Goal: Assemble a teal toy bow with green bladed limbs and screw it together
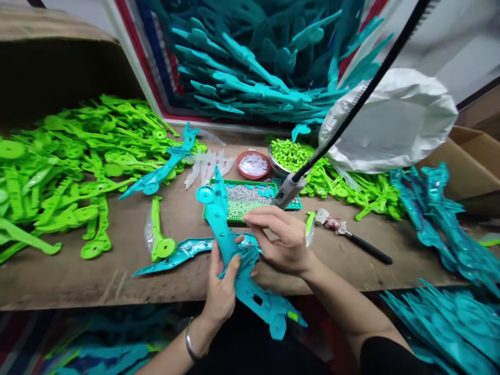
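My left hand (pixel 222 291) grips a long teal plastic part (pixel 219 213), its thumb pressed on the near side. The part is tilted, with its pointed end up and a small green piece (pixel 292 316) at its lower end. Just right of it, my right hand (pixel 281 237) is closed in a pinch; whatever is between the fingertips is too small to make out. A corded electric screwdriver (pixel 291 188) hangs right behind that hand. Beneath the held part another teal part (pixel 187 253) lies on the bench. A green tray (pixel 236 212) of small metal screws sits beyond.
Bright green plastic parts (pixel 70 172) are heaped at the left. A red basket (pixel 253 164) holds white pieces, beside a bowl (pixel 279 165) of small green pieces. A black-handled tool (pixel 369 247) lies at the right. Teal parts (pixel 250 67) fill a large bag behind the bench.
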`<action>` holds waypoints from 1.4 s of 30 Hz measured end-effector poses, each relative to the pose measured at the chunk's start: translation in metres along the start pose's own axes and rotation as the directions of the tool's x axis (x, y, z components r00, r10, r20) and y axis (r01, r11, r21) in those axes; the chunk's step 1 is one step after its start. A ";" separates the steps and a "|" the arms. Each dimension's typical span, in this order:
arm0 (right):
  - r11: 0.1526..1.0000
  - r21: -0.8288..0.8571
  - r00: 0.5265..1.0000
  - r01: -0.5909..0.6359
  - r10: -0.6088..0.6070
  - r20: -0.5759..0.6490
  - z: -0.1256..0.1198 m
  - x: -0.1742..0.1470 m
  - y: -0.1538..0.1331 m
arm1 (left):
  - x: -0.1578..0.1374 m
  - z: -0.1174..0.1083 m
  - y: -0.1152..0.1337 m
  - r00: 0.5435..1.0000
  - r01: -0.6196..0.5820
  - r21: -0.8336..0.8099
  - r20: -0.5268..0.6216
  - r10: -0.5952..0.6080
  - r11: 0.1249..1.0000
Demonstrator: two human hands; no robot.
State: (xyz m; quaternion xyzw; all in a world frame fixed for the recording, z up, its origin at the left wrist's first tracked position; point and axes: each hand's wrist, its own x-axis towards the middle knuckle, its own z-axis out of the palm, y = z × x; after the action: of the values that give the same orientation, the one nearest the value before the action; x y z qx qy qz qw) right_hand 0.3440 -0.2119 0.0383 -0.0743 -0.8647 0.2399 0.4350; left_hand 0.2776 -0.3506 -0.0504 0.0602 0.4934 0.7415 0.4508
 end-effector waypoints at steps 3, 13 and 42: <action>0.996 -0.018 0.994 -0.089 0.088 -0.060 0.029 0.015 0.016 | -0.005 -0.004 -0.007 1.000 -0.002 -0.007 0.030 0.002 1.000; 0.982 -0.041 0.983 -0.184 0.183 -0.034 0.055 0.036 0.029 | -0.012 -0.007 -0.005 0.999 0.015 0.024 0.049 -0.016 1.000; 0.968 0.095 0.972 -0.231 0.225 0.068 0.046 0.043 0.028 | -0.016 -0.025 -0.012 0.982 -0.012 0.069 0.189 -0.002 0.998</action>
State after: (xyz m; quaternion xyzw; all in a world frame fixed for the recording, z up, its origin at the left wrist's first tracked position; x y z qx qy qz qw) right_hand 0.2795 -0.1890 0.0326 -0.1440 -0.8492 0.3341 0.3829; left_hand 0.2810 -0.3778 -0.0669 0.1472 0.4738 0.7158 0.4914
